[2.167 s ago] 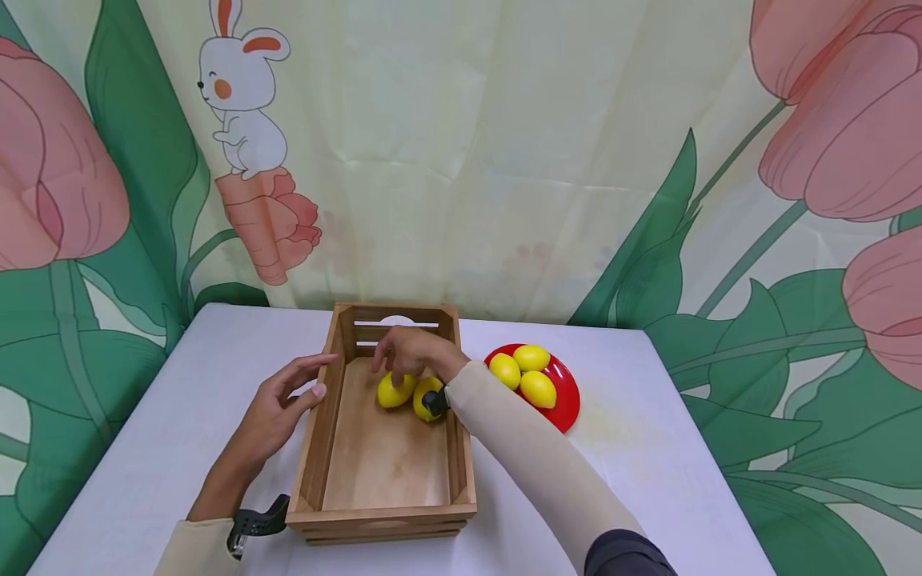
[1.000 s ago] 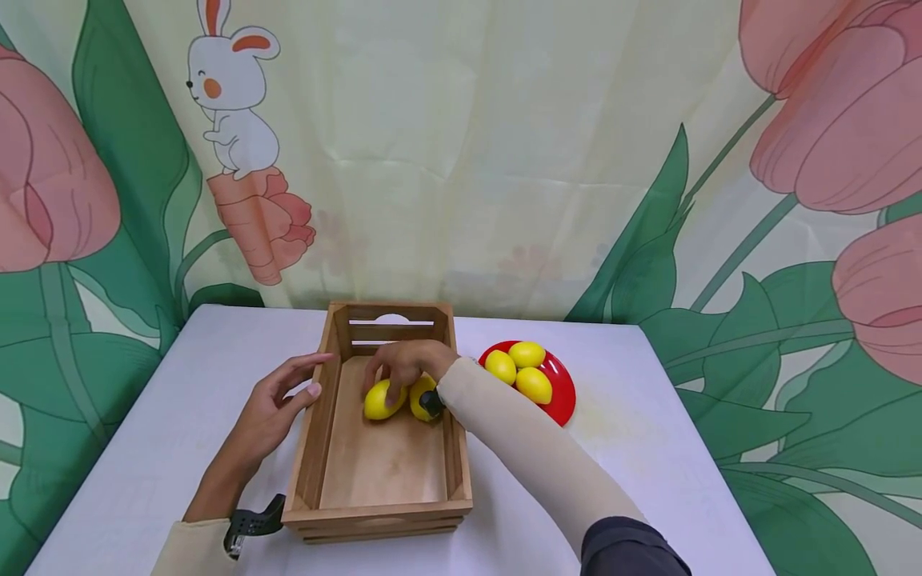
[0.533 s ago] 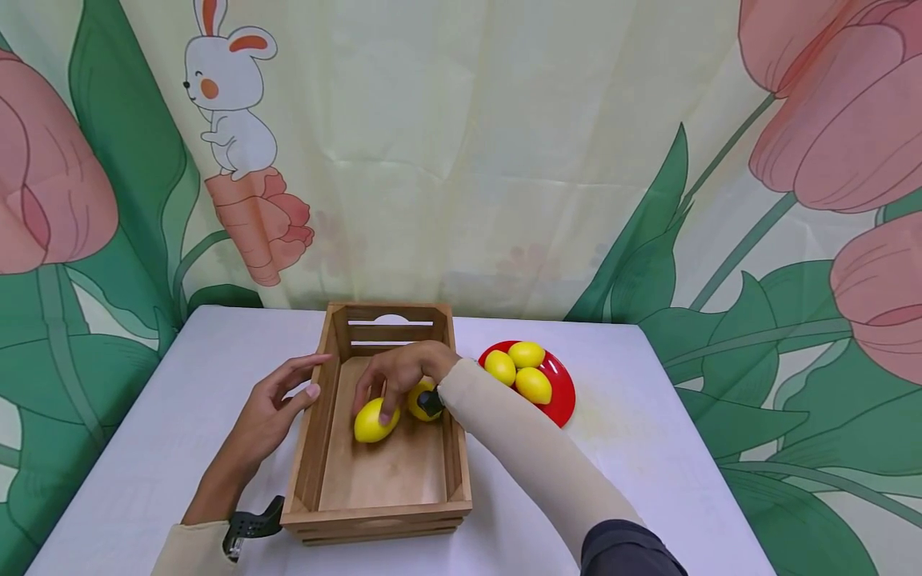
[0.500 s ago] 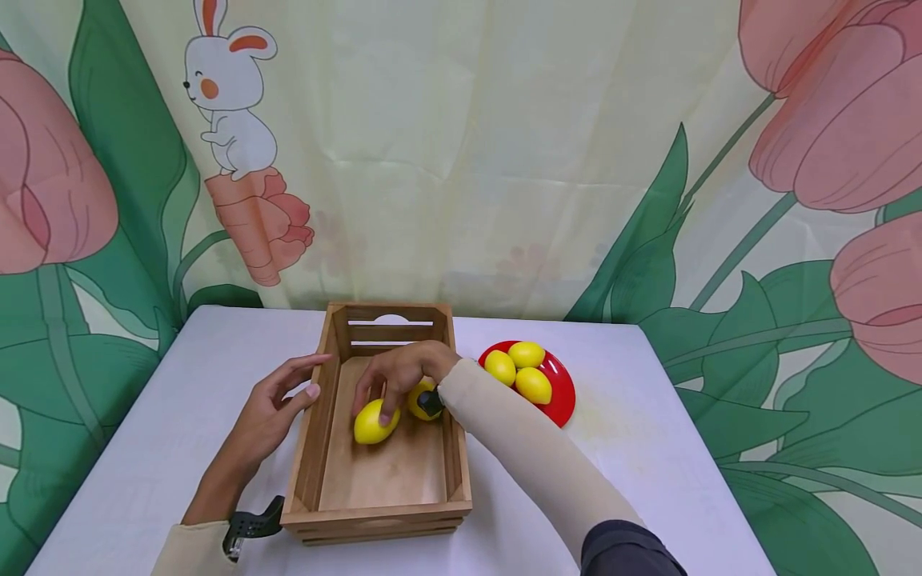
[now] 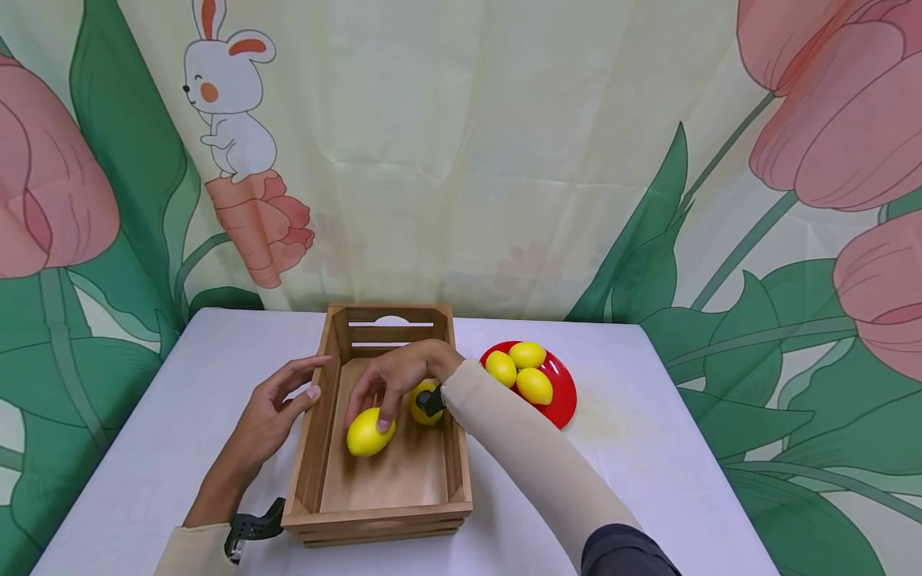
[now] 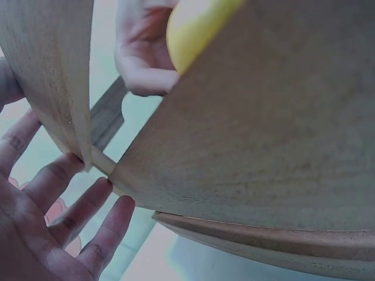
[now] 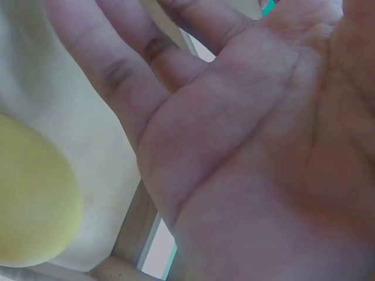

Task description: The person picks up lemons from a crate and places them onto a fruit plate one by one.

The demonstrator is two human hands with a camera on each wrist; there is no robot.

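A slatted wooden crate [image 5: 389, 509] stands on the table. Inside it, my right hand [image 5: 398, 378] pinches a lemon [image 5: 370, 436] between thumb and fingers, over the crate floor toward the left side. A second lemon [image 5: 420, 406] lies behind, partly covered by my right wrist and its black camera. Seen from the left wrist, the pinched lemon [image 6: 196, 29] shows past the crate's slats. The right wrist view has a lemon [image 7: 35, 193] beside the palm. My left hand [image 5: 277, 408] touches the crate's left wall with loosely extended fingers; its fingertips [image 6: 122, 208] lie against the slats.
To the right of the crate, a red plate [image 5: 565, 400] bears three lemons [image 5: 535, 386]. The white-covered table [image 5: 612, 480] ends at a printed curtain [image 5: 461, 160] behind. My right forearm crosses the crate's right wall.
My right hand came down onto the lemon in the crate, took hold of it and drew it left and nearer to me. The left hand stays at the crate's left wall.
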